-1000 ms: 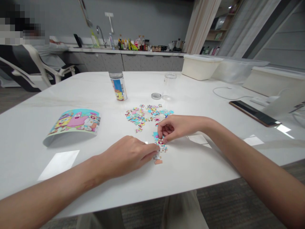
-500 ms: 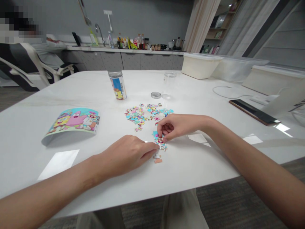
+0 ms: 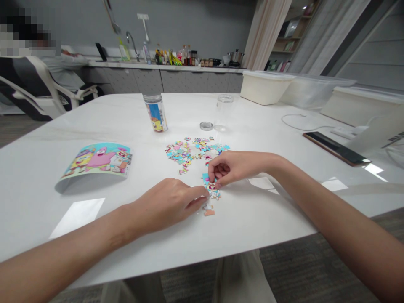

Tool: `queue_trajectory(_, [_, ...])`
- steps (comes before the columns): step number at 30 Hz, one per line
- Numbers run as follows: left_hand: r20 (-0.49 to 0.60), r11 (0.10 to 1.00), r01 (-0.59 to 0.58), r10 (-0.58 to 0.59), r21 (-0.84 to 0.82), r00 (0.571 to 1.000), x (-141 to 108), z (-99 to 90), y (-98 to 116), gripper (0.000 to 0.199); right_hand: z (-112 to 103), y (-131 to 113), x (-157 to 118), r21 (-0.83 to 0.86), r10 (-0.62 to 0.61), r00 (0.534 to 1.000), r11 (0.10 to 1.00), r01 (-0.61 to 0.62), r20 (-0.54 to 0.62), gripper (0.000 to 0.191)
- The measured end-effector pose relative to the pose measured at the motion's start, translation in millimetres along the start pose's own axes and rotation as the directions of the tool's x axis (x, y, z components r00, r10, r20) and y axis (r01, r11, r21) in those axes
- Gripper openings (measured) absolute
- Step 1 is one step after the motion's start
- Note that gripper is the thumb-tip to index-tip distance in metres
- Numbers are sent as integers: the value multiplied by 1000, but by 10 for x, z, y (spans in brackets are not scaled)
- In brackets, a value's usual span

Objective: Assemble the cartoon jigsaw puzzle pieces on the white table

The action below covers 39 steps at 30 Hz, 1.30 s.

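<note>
Down now to the small puzzle section [image 3: 212, 188], just below and right of the frame's centre, flat on the white table [image 3: 252, 229] and flanked from both sides. Running lengthwise up and down the frame, with the lower end a touch further right. In from the right, with the right hand [image 3: 232, 166]: thumb and forefinger pinching at the upper stretch, other fingers curled into the palm. In from the left, lower down, with the left hand [image 3: 172, 200]: forefinger and thumb drawn close together beside the section's lower left edge; can't tell whether touching it or gripping a piece. Nearer of the two, then: the right, right on top of the section. Just beneath, toward the bottom of the frame, a few pale and orange pieces [image 3: 209, 212], close under the left fingertips; can't tell whether joined to the section above. Up and to the left, well within the middle of the frame, the loose pile [image 3: 178, 152], apart from both hands. Far left, the curved picture sheet [image 3: 101, 160], lying crosswise.
</note>
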<state>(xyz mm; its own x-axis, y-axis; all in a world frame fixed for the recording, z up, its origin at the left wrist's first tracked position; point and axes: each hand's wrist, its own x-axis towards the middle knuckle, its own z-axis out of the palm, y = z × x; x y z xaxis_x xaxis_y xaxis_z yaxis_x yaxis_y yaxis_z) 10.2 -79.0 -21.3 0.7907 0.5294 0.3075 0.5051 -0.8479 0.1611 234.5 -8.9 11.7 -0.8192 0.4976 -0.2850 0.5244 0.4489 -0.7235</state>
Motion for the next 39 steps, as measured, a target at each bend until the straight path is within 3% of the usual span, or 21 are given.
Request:
queue_trajectory(6, [-8, 990, 44, -46, -133, 999, 15, -75, 20, 22, -4, -17, -2, -4, -3, 1000, 1000, 3, 4, 26])
queue_trajectory(13, [111, 974, 156, -139, -162, 984, 13, -137, 119, 17, 0, 10, -4, -7, -13, 1000, 1000, 13, -3, 28])
queue_trajectory(20, [48, 974, 123, -116, -191, 992, 21, -75, 164, 16, -5, 10, -6, -15, -15, 1000, 1000, 15, 0, 25])
queue_trajectory(28, [83, 957, 178, -163, -229, 983, 42, -102, 157, 14, -2, 3, -3, -13, -16, 1000, 1000, 16, 2, 24])
queue_trajectory(39, [-49, 977, 125, -135, -171, 990, 32, -6, 152, 14, 3, 11, 1, -16, -18, 1000, 1000, 18, -4, 22])
